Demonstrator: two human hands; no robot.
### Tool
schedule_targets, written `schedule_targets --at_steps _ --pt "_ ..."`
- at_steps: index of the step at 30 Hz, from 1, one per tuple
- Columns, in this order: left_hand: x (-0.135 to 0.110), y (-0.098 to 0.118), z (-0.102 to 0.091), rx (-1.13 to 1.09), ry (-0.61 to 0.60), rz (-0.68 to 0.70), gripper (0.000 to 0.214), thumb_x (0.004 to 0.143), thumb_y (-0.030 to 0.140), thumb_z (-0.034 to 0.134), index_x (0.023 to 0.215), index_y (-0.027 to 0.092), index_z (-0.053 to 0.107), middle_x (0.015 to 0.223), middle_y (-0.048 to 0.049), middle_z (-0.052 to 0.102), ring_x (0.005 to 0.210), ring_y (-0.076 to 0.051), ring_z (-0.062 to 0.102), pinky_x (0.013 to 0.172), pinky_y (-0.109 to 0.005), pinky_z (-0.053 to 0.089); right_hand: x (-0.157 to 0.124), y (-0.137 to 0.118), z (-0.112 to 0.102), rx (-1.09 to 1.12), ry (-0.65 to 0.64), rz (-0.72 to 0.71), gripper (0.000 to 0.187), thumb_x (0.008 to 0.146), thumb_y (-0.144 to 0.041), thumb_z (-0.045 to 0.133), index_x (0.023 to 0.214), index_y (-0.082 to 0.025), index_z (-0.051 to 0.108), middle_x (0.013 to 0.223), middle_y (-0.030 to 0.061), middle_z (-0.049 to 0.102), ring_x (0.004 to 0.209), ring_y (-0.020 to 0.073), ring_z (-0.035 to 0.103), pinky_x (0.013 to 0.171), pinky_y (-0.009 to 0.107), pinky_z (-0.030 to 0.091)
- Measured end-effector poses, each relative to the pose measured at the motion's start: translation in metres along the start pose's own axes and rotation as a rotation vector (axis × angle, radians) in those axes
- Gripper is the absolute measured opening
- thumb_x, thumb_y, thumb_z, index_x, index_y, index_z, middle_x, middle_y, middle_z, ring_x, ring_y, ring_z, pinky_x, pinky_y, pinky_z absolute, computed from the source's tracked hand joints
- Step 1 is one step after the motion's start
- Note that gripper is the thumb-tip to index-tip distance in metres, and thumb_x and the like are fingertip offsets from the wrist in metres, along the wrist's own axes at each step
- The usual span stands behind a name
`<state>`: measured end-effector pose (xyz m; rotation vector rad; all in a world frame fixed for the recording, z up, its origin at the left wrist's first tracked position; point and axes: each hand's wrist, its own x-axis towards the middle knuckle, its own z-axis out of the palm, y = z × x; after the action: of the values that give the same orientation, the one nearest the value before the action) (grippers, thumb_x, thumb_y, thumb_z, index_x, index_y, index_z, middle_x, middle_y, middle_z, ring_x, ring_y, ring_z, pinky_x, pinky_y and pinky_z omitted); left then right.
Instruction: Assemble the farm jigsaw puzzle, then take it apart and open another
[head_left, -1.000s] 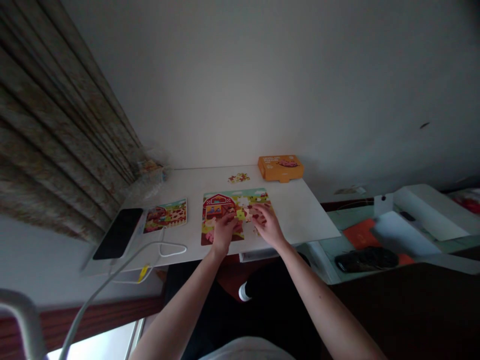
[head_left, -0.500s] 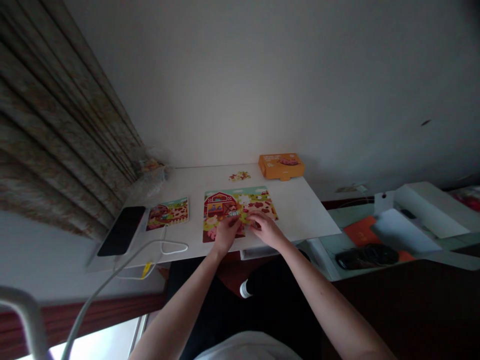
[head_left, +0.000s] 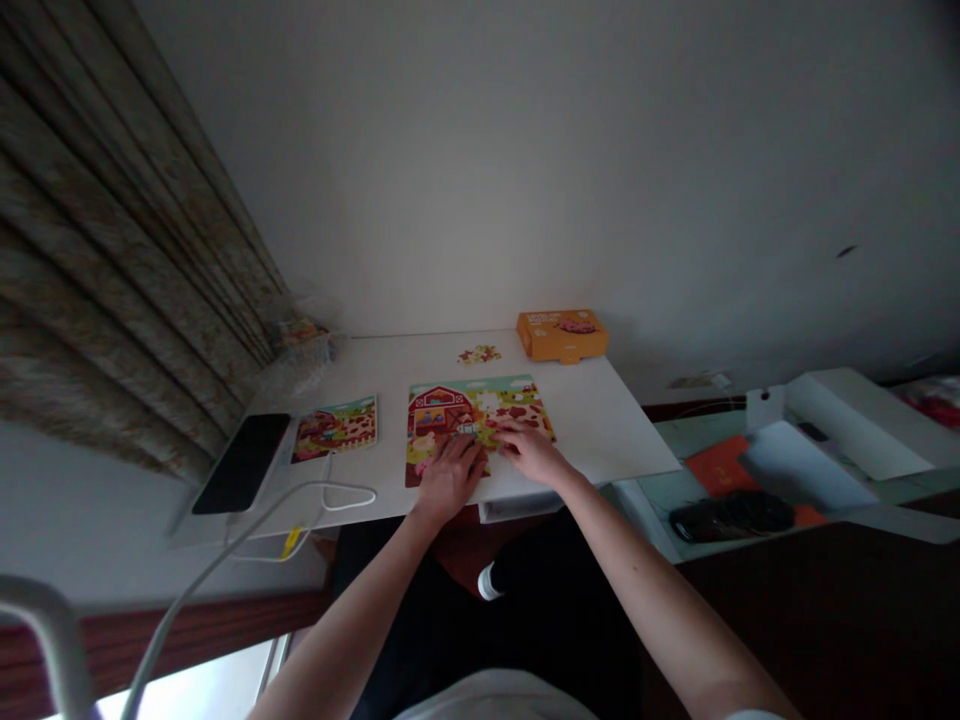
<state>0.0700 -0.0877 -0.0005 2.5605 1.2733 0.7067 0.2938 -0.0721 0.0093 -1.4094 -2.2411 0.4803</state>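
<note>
A farm-scene jigsaw puzzle (head_left: 441, 396), with a red barn and a spotted cow, lies partly assembled on the white table (head_left: 600, 430). My left hand (head_left: 452, 472) rests palm down on its lower middle, fingers stretched out and holding nothing. Close by on the right, my right hand (head_left: 531, 452) has its fingers bent together, the tips touching the puzzle around its centre. Whatever sits under those fingertips is too small and covered to make out. Beyond the puzzle's top edge is a small heap of loose puzzle pieces (head_left: 480, 354).
An orange puzzle box (head_left: 564, 336) stands at the back right. To the left lie a picture card (head_left: 334, 428) of the same scene, a black phone (head_left: 244, 463) and a white cable (head_left: 330, 484). Crumpled clear plastic (head_left: 304, 365) sits by the curtain. An open white box (head_left: 810, 465) is at right.
My left hand has gone from a pinch to lying flat on the puzzle. My right fingertips have shifted slightly up and left over it.
</note>
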Motion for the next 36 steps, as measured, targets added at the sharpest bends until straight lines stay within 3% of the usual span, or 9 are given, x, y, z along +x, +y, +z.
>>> schedule_targets --at_steps 7,14,22,32,36 --pt "-0.001 0.002 0.002 0.040 0.006 -0.027 0.034 0.102 0.029 0.056 0.133 0.022 0.067 0.139 -0.0143 0.065 0.133 -0.031 0.059 0.121 -0.054 0.035 -0.021 -0.031 0.024 -0.171 0.176 0.075 0.041 0.099 -0.016 0.052 0.138 -0.020 0.066 0.148 0.0151 0.060 0.138 0.0292 0.055 0.118 0.053 0.042" --pt "-0.003 0.000 0.005 0.046 -0.020 -0.045 0.040 0.098 0.024 0.057 0.137 0.022 0.065 0.143 -0.0149 0.064 0.137 -0.032 0.056 0.123 -0.057 0.033 -0.034 -0.052 0.052 -0.266 0.179 0.171 0.046 0.107 -0.034 0.045 0.146 -0.016 0.058 0.154 0.0202 0.053 0.145 0.0365 0.047 0.117 0.063 0.037" --pt "-0.001 0.001 0.004 0.051 -0.007 -0.050 0.041 0.097 0.023 0.056 0.137 0.023 0.065 0.141 -0.0145 0.065 0.134 -0.032 0.058 0.121 -0.056 0.035 -0.034 -0.053 0.052 -0.275 0.203 0.190 0.046 0.107 -0.037 0.045 0.147 -0.019 0.058 0.154 0.0197 0.054 0.144 0.0367 0.049 0.118 0.063 0.035" --pt "-0.001 0.002 0.004 0.052 -0.002 -0.039 0.040 0.097 0.021 0.055 0.136 0.022 0.066 0.141 -0.0146 0.065 0.134 -0.032 0.057 0.121 -0.056 0.037 -0.029 -0.059 0.045 -0.285 0.136 0.198 0.043 0.105 -0.036 0.050 0.144 -0.020 0.061 0.152 0.0210 0.055 0.143 0.0385 0.049 0.116 0.065 0.037" --pt "0.000 0.003 0.004 0.062 0.010 -0.031 0.037 0.099 0.023 0.054 0.134 0.023 0.067 0.139 -0.0135 0.066 0.133 -0.031 0.058 0.120 -0.054 0.038 -0.028 -0.047 0.034 -0.257 0.127 0.164 0.040 0.105 -0.037 0.051 0.140 -0.023 0.063 0.149 0.0179 0.058 0.138 0.0364 0.053 0.116 0.064 0.035"
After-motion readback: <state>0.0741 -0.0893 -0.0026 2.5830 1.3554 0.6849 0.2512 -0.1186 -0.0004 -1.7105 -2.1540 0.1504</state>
